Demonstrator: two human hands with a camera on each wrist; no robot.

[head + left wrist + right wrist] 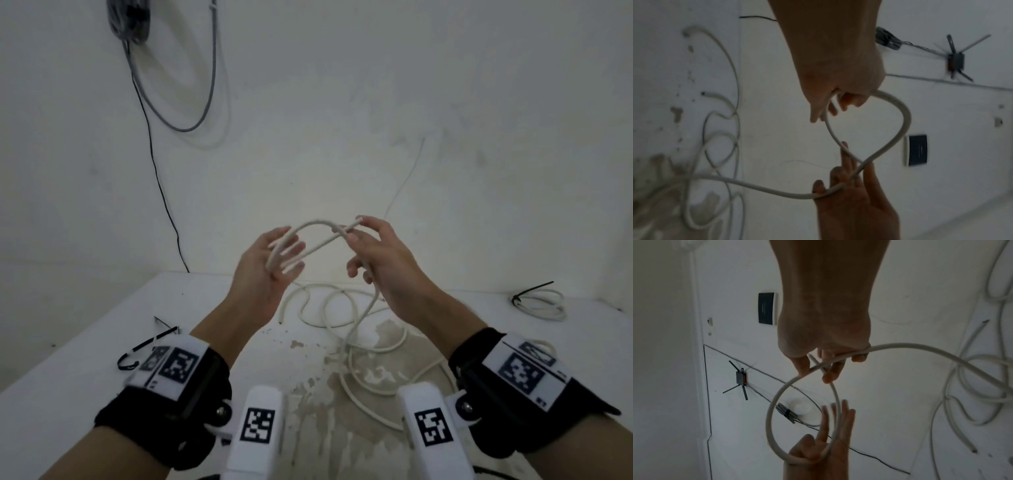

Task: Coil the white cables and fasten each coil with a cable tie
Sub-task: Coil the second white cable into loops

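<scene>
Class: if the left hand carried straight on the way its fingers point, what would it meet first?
Probably the right hand, which pinches the far side of the white cable loop; the left hand points roughly towards it, though depth is unclear.

Both forearms reach forward from the near edge, each with a black wrist band, and the hands are raised close together. The left hand [270, 260] is turned palm up with its fingers [291, 250] straight and spread. The right hand [373, 253] has curled fingers; its thumb and forefinger seem to pinch, though the view is blurred.
</scene>
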